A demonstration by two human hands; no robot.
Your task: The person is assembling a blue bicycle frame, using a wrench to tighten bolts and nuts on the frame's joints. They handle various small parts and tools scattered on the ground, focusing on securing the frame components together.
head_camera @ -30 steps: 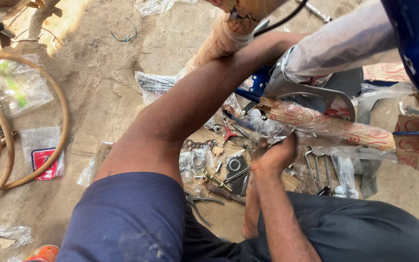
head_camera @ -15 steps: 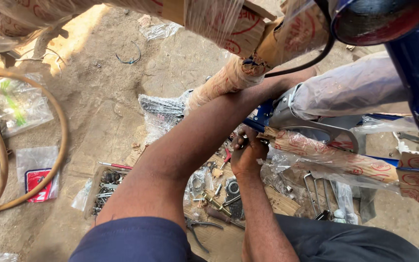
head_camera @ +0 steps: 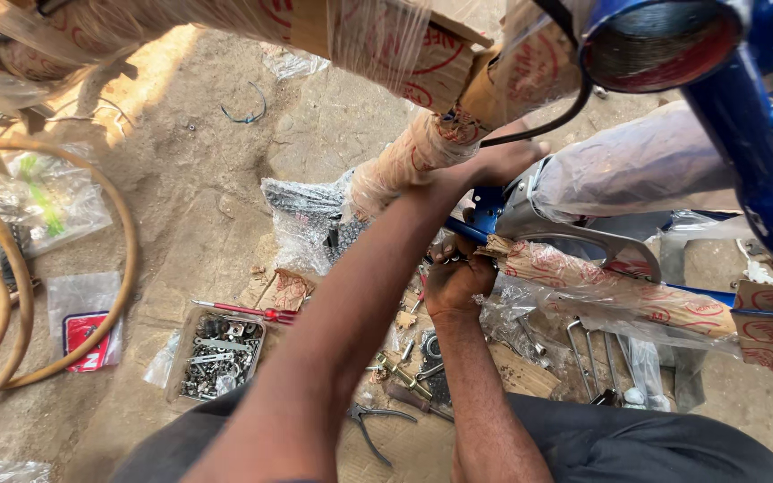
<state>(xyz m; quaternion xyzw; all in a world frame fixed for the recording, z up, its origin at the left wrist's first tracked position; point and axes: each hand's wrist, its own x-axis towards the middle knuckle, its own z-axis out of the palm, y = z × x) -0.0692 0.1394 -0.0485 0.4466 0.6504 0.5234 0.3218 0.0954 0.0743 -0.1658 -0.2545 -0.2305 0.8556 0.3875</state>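
Note:
A blue bicycle frame [head_camera: 744,134], partly wrapped in printed brown paper and clear plastic, hangs over the dirt ground. My left arm reaches up from the lower left. My left hand [head_camera: 503,163] rests around the frame where a wrapped tube [head_camera: 422,148] meets a silver mudguard [head_camera: 583,237]; its fingers are mostly hidden behind the frame. Just below it, my right hand [head_camera: 456,279] is closed on a small metal piece, pressed against the blue joint [head_camera: 487,210] of the frame. What the piece is cannot be made out.
A small tray of nuts and bolts [head_camera: 185,376] lies on the ground at the lower left, with a red-handled screwdriver [head_camera: 245,311] beside it. Pliers [head_camera: 373,422] and loose fittings lie on cardboard near my knees. Tan tyres [head_camera: 123,268] and plastic bags [head_camera: 82,313] lie at the left.
My right hand has risen from the loose parts on the ground up to the frame joint. My left hand stays on the frame, and the view has shifted closer under it.

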